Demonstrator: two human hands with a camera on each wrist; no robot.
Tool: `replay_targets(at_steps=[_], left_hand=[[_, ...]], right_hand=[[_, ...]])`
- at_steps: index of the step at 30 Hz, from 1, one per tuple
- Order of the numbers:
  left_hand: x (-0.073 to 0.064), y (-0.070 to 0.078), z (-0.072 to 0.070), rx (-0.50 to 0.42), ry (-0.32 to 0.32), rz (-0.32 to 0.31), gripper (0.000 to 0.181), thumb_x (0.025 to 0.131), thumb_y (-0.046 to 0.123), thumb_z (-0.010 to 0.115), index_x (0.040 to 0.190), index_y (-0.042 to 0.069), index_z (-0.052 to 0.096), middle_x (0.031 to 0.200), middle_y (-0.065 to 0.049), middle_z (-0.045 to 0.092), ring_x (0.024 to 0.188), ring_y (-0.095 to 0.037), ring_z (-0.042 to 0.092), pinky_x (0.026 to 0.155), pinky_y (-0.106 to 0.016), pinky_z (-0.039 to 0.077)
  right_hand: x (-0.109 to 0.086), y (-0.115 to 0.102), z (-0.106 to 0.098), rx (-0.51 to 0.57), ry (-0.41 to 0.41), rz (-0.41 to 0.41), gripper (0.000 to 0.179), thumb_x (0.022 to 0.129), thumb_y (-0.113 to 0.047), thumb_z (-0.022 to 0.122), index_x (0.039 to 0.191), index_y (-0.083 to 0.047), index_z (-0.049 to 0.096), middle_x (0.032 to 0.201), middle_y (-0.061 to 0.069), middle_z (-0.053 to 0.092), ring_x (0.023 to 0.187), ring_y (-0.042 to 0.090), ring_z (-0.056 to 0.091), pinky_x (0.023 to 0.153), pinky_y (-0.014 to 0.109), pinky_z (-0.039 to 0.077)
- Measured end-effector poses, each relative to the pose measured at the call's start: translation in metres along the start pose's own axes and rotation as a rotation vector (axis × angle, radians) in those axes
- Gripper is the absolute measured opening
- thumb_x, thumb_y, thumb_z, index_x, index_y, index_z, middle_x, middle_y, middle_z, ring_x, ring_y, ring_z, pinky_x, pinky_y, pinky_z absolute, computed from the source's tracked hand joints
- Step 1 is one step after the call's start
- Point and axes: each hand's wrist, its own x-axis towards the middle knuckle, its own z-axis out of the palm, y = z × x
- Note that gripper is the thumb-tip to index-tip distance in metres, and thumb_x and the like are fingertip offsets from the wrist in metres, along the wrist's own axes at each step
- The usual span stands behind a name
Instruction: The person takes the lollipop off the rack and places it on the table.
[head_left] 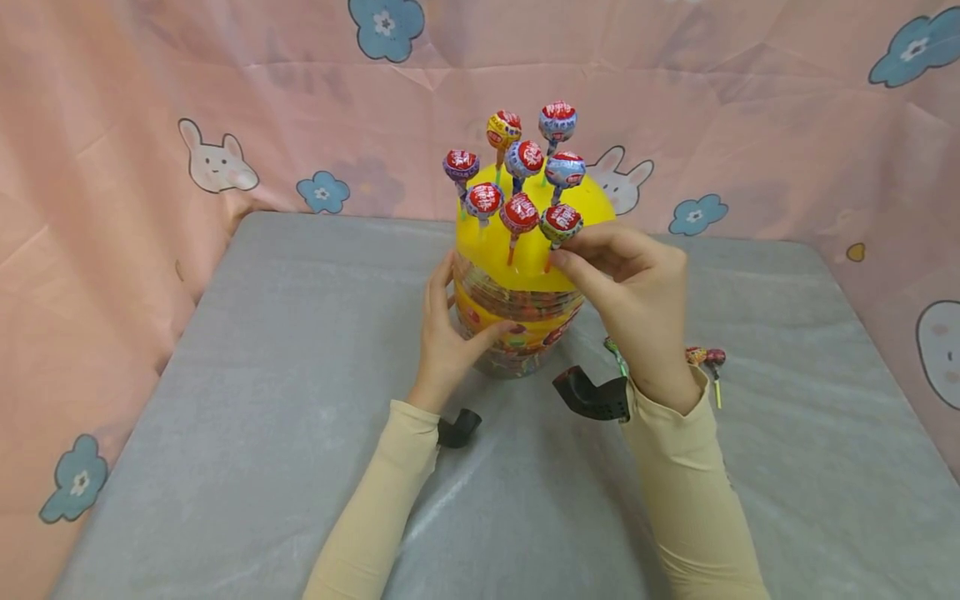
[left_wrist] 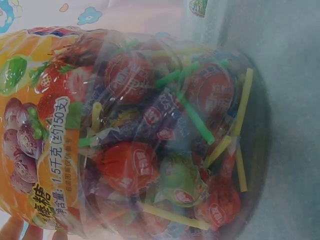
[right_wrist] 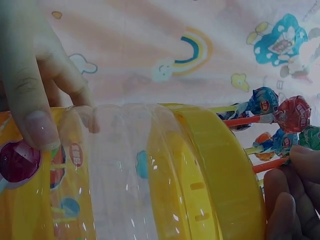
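A clear plastic jar [head_left: 525, 333] with a fruit-printed label stands upright on the grey table, topped by a yellow lid [head_left: 480, 243]. Several wrapped lollipops [head_left: 519, 214] stick up from the lid, heads upward. My left hand [head_left: 448, 354] grips the jar's left side, thumb across the front. With thumb and fingers, my right hand [head_left: 647, 292] pinches a lollipop with a dark green and red wrapper [head_left: 561, 222] at the lid's front right. Its orange stick meets the lid; how deep it sits cannot be told. Through the jar wall, the left wrist view shows more lollipops [left_wrist: 130, 167] inside.
Loose lollipops [head_left: 716, 357] lie on the grey tabletop [head_left: 247, 417], right of the jar and partly behind my right wrist. Black camera mounts [head_left: 592, 396] jut from both wrists. A pink patterned curtain [head_left: 285, 83] hangs close behind the table.
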Motion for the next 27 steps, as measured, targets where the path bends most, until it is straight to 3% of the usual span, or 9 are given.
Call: replay_targets(at_steps=[15,22,27], left_hand=[[0.0,-0.0011,-0.0005,0.006,-0.006,-0.012,0.094,0.078,0.044,0.074,0.149,0.014,0.02,0.146,-0.005,0.029,0.13,-0.015,0.03,0.106,-0.036,0.033],[0.0002,-0.0009,-0.0001,0.011,0.007,0.003,0.102,0.072,0.066,0.063,0.149,0.013,0.021,0.145,-0.007,0.03,0.13,-0.016,0.03,0.106,-0.038,0.033],[0.0001,-0.0007,0.0002,0.008,0.008,0.008,0.104,0.071,0.068,0.061,0.148,0.012,0.021,0.145,-0.008,0.03,0.13,-0.017,0.03,0.106,-0.038,0.033]], right_hand=[[0.0008,0.0002,0.0007,0.016,0.008,0.005,0.013,0.081,0.004,0.071,0.093,0.009,0.07,0.091,0.007,0.07,0.077,0.019,0.066,0.077,0.026,0.054],[0.0014,-0.0019,0.0013,0.046,0.026,-0.016,0.013,0.081,0.004,0.07,0.093,0.01,0.07,0.091,0.014,0.069,0.076,0.017,0.066,0.076,0.025,0.054],[0.0008,-0.0018,0.0008,0.087,0.063,-0.01,0.013,0.081,0.003,0.07,0.093,0.008,0.071,0.091,0.013,0.069,0.077,0.018,0.065,0.076,0.025,0.054]])
